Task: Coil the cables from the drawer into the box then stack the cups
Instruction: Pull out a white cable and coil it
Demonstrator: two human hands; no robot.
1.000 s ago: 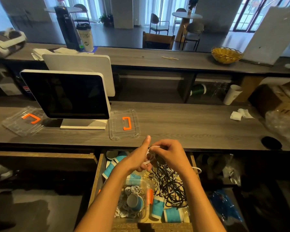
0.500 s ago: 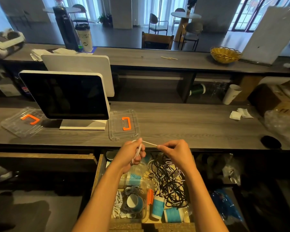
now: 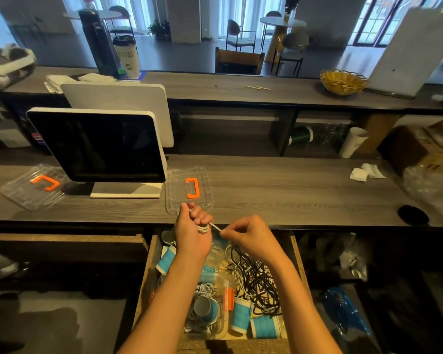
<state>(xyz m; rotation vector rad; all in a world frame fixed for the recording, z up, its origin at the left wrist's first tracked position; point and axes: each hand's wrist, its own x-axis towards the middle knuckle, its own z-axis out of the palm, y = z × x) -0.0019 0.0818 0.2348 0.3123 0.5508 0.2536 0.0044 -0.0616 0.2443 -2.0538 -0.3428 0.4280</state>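
Above open drawer [image 3: 149, 272]: left hand [image 3: 191, 232] gripping coiled white cable [image 3: 203, 228]; right hand [image 3: 248, 235] pinching its end.

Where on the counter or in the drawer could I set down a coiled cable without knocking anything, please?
The counter is bare between the clear lid beside the monitor and the crumpled napkins. The drawer is crowded: tangled cables, blue cups and the clear box fill it.

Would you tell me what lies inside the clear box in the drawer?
The clear box holds coiled pale cables and a blue cup; its floor beneath them is hidden.
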